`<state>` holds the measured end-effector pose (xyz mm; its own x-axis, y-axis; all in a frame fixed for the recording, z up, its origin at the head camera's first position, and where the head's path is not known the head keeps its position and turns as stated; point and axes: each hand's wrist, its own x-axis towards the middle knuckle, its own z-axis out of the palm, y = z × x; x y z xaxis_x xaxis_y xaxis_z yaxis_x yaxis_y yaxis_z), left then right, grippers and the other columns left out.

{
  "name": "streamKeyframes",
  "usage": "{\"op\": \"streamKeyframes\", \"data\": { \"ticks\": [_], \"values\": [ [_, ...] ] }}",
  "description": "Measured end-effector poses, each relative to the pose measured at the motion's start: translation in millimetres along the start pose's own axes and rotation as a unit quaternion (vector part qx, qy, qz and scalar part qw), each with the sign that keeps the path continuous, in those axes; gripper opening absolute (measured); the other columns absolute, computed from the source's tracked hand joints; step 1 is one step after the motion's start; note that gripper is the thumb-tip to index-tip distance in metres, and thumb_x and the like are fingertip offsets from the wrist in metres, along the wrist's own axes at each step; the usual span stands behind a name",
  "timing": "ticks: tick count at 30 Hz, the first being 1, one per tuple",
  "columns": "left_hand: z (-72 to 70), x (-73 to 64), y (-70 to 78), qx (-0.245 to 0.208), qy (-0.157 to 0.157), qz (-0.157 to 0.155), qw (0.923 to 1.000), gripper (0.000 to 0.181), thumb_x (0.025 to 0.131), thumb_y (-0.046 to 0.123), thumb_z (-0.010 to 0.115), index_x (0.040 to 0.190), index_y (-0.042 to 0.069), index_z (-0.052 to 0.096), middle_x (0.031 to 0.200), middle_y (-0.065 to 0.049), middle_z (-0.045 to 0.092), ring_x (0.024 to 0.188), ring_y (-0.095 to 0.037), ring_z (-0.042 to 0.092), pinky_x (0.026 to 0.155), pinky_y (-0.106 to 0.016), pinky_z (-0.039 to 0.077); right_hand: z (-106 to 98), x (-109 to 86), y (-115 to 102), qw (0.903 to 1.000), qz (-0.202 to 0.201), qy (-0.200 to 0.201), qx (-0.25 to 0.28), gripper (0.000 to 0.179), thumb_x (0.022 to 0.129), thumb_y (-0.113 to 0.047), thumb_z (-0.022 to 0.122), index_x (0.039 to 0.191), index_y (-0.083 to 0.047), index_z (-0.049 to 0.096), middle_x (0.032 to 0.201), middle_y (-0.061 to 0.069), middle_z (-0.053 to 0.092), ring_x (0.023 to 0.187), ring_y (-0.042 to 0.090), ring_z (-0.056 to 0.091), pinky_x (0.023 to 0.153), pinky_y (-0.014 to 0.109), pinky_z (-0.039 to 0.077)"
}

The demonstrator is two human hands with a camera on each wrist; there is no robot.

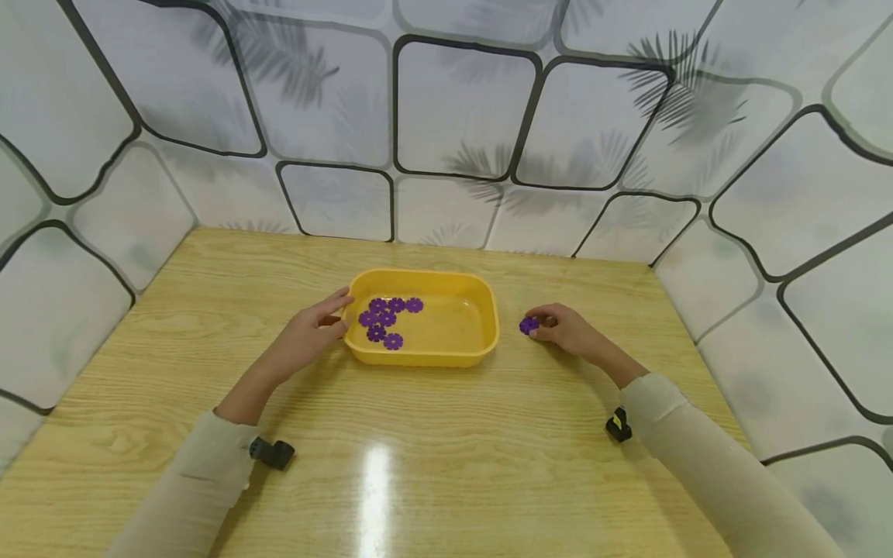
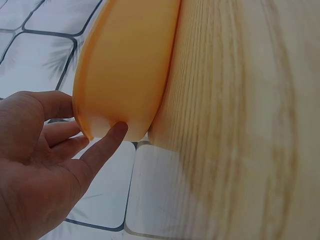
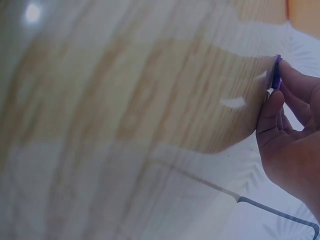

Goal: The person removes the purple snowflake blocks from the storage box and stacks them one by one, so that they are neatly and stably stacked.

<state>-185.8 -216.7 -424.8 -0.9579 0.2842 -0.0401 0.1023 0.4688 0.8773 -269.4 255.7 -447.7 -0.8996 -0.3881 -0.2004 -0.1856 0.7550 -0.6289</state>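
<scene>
A yellow plastic tray (image 1: 432, 359) with raised walls stands on the table. Several purple flower-shaped discs (image 1: 394, 341) lie in its left half. My left hand (image 1: 314, 329) is at the tray's left end; in the left wrist view its thumb (image 2: 112, 137) lies against the outer wall and the forefinger reaches the rim, holding it between them. To the right of the tray, my right hand (image 1: 568, 329) pinches another purple flower-shaped disc (image 1: 528, 325) low over the table. In the right wrist view this disc (image 3: 276, 74) stands edge-on at the fingertips.
The wooden table (image 1: 432, 465) has a patterned white partition (image 1: 460, 116) along its back and sides. A small black device (image 1: 272, 452) sits at the left wrist, and a similar one (image 1: 618, 425) at the right.
</scene>
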Motion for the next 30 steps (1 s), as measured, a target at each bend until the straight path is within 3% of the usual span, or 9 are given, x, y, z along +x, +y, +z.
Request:
{"op": "streamKeyframes", "data": {
  "ticks": [9, 18, 25, 30],
  "values": [
    [0.1, -0.6, -1.1, 0.000, -0.002, 0.000, 1.0000, 0.055, 0.106, 0.017, 0.049, 0.158, 0.009, 0.033, 0.170, -0.003, 0.017, 0.133, -0.040, 0.050, 0.106, -0.053, 0.047, -2.9, -4.8, -0.6, 0.9993, 0.007, 0.008, 0.034, 0.047, 0.101, -0.024, 0.062, 0.142, -0.002, 0.054, 0.131, 0.023, 0.059, 0.108, 0.032, 0.061, 0.071, 0.031, 0.054],
    [-0.5, 0.1, -0.8, 0.000, -0.002, -0.001, 1.0000, 0.055, 0.106, 0.017, 0.049, 0.158, 0.009, 0.033, 0.170, -0.003, 0.018, 0.133, -0.040, 0.050, 0.106, -0.054, 0.048, -17.7, -9.3, -8.5, 0.9971, 0.002, 0.028, 0.070, 0.046, 0.104, -0.018, 0.056, 0.146, 0.000, 0.049, 0.128, 0.025, 0.059, 0.086, 0.030, 0.064, 0.071, 0.037, 0.057],
    [-1.0, -0.6, 0.8, 0.001, -0.003, -0.001, 1.0000, 0.055, 0.106, 0.017, 0.048, 0.158, 0.007, 0.033, 0.169, -0.004, 0.018, 0.134, -0.041, 0.049, 0.106, -0.054, 0.047, -26.5, -8.0, -33.0, 0.9947, -0.029, 0.052, 0.083, 0.050, 0.104, -0.030, 0.057, 0.146, -0.003, 0.050, 0.123, 0.019, 0.060, 0.100, 0.040, 0.062, 0.081, 0.050, 0.058],
    [-1.0, 0.1, -0.7, -0.002, -0.004, 0.000, 1.0000, 0.055, 0.106, 0.017, 0.049, 0.158, 0.007, 0.034, 0.169, -0.004, 0.018, 0.135, -0.041, 0.048, 0.107, -0.054, 0.047, -26.1, -4.0, -59.0, 0.9919, -0.053, 0.056, 0.100, 0.048, 0.103, -0.033, 0.059, 0.143, -0.009, 0.054, 0.120, 0.014, 0.062, 0.099, 0.038, 0.062, 0.081, 0.049, 0.058]
  ]
}}
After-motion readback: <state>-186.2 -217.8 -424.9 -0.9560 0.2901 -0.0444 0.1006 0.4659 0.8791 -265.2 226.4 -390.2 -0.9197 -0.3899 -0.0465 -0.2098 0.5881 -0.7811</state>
